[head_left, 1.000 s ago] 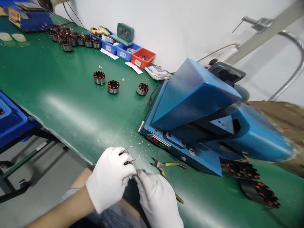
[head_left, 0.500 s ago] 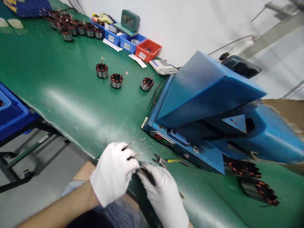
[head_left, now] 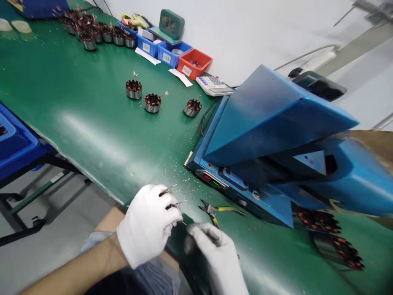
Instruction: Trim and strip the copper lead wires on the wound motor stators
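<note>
My left hand [head_left: 150,225], in a white glove, is closed with its fingers curled. Thin twisted wires [head_left: 177,203] stick out between those fingers; whatever else lies in the palm is hidden. A fine copper-coloured wire end shows at the left fingertips. Just right of it is my right hand [head_left: 208,241], also gloved, its thumb and fingers drawn together in a pinch, the fingertips dark and blurred. Anything between them is too small to make out. Beyond the right hand, cutting pliers [head_left: 212,209] with yellow-green handles lie on the green bench, jaws apart.
A blue machine [head_left: 260,135] stands at right, with more stators [head_left: 345,250] beside it. Three wire-wound stators [head_left: 152,103] stand mid-bench, several more [head_left: 89,41] at the far left. Along the wall are a red bin [head_left: 195,65], blue bins [head_left: 173,55], a calculator [head_left: 215,86] and a clock [head_left: 172,24].
My right hand has drawn away from the left fingertips, a little down and to the right, leaving a gap. My left hand keeps its closed grip. The view has shifted slightly.
</note>
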### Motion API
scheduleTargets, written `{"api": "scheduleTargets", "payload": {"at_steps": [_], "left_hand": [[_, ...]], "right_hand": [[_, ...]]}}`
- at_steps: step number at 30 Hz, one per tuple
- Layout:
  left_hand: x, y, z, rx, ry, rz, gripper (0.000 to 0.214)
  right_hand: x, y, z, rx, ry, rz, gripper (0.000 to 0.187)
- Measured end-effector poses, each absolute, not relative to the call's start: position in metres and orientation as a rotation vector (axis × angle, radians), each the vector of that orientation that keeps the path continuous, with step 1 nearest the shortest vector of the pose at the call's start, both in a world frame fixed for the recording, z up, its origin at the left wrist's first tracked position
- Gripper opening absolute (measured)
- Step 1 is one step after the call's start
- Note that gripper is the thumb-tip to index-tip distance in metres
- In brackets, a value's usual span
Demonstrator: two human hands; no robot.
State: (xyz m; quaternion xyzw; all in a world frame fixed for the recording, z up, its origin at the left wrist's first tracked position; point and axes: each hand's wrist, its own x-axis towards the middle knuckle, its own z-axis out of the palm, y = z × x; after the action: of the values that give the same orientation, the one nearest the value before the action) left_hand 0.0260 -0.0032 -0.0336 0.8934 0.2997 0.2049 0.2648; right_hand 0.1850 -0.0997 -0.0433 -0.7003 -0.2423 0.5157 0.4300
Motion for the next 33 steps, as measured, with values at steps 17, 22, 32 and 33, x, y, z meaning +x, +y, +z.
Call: {"api": "scheduleTargets", "payload": {"at_steps": [17,22,32,33], "left_hand": [[0.026,-0.008,-0.034,2.371,0.882,0.519,0.014],[0.028,-0.007,-0.028,2.464,0.882,0.339,0.008],[0.030,-0.008,-0.028,2.434,0.956,0.346,0.012],[0.030,-0.008,-0.029,2.445,0.952,0.340,0.011]], "right_hand": [[0.242,-0.111,-0.040,-2.270,-1.439,0.028,0.051],[0.267,-0.113,-0.073,-2.368,-1.972,-0.457,0.071],[0.207,-0.127,-0.054,-2.254,-1.064,0.718,0.029],[0.200,-0.132,-0.051,-2.178,-0.951,0.930,0.031]]}}
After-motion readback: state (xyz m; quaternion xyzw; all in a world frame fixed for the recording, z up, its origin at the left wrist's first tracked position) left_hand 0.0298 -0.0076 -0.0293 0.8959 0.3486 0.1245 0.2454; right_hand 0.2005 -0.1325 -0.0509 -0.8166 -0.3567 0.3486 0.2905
